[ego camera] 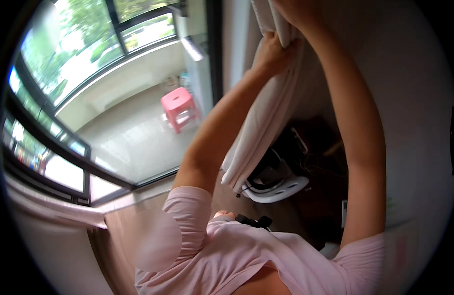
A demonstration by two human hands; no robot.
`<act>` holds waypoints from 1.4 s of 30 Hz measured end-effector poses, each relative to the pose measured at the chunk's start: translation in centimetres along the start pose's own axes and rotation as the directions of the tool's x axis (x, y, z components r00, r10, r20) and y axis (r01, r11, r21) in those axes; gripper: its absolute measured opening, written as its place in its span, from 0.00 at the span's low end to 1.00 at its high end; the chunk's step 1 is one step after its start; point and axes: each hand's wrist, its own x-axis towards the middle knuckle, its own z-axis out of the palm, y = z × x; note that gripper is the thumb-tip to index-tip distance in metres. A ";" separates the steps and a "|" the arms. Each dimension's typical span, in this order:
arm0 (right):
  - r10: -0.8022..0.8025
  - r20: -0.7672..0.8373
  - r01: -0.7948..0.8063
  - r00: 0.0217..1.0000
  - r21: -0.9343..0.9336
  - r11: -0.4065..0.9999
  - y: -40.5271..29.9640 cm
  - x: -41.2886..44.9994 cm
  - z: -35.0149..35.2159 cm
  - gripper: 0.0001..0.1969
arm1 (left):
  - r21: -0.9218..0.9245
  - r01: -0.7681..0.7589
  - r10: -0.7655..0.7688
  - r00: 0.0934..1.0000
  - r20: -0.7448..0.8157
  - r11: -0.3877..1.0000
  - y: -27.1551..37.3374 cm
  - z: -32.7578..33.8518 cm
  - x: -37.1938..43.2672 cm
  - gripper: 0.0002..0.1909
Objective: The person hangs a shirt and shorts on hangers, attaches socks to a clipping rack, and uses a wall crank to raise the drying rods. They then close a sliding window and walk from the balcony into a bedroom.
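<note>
A light-coloured curtain hangs in gathered folds from the top of the view, its lower end narrow and loose. Raised to the upper middle, my left hand is closed around the curtain's folds. Above it and a little to the right, my right hand is at the top edge of the view, against the upper part of the cloth. Its fingers are partly cut off by the edge, so their grip cannot be made out.
Through the glass door frame, a pink plastic stool stands on a tiled balcony floor. A white plastic basin or seat lies below the curtain, near dark items. Another curtain hangs at the left; a pale wall rises at the right.
</note>
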 end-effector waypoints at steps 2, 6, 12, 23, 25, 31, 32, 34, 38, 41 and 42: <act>-0.010 -0.060 0.008 0.998 -0.047 0.999 1.5 -0.3 2.2 0.36 | -0.013 -0.035 0.036 0.996 0.077 0.999 -0.5 2.2 1.3 0.26; 0.117 0.221 -0.099 0.968 -0.090 0.991 8.3 -2.0 3.6 0.35 | 0.012 -0.005 0.002 0.983 0.186 1.000 -3.1 7.9 3.7 0.33; 0.233 0.388 -0.122 0.892 -0.289 0.950 22.9 -6.8 3.5 0.33 | -0.034 0.051 -0.032 0.908 0.417 0.998 -8.5 15.9 5.4 0.42; 0.649 0.596 -0.196 0.473 -0.648 0.736 36.0 -14.6 -7.3 0.31 | 0.237 0.080 -0.230 0.655 0.720 0.968 -16.4 29.1 0.2 0.32; 0.652 0.695 -0.442 0.303 -0.504 0.742 29.4 -14.0 -7.8 0.37 | 0.172 0.179 -0.248 0.687 0.683 0.969 -17.3 29.1 -1.7 0.34; 0.697 0.714 -0.525 0.067 -0.568 0.634 21.6 -22.6 -21.1 0.31 | 0.183 0.585 -0.580 0.618 0.531 0.790 -13.3 32.6 -11.6 0.43; 0.732 0.675 -0.582 -0.090 -0.632 0.511 18.8 -23.3 -23.2 0.30 | 0.189 0.582 -0.577 0.607 0.547 0.791 -13.0 32.7 -14.1 0.43; 0.783 0.602 -0.573 -0.156 -0.701 0.425 16.0 -27.1 -30.9 0.30 | 0.189 0.514 -0.507 0.599 0.620 0.837 -9.5 33.5 -18.6 0.45; 0.802 0.369 -0.675 -0.470 -0.736 -0.057 7.5 -34.4 -46.4 0.18 | 0.087 0.471 -0.308 0.417 0.855 0.878 1.0 34.1 -27.3 0.44; 0.718 0.193 -0.650 -0.668 -0.620 -0.438 -0.6 -40.0 -57.7 0.12 | 0.023 0.460 -0.162 0.264 0.951 0.887 6.8 36.2 -35.3 0.40; 0.749 0.103 -0.677 -0.655 -0.522 -0.519 -4.2 -41.9 -61.2 0.11 | 0.064 0.412 -0.164 0.212 0.963 0.909 9.5 36.5 -37.8 0.39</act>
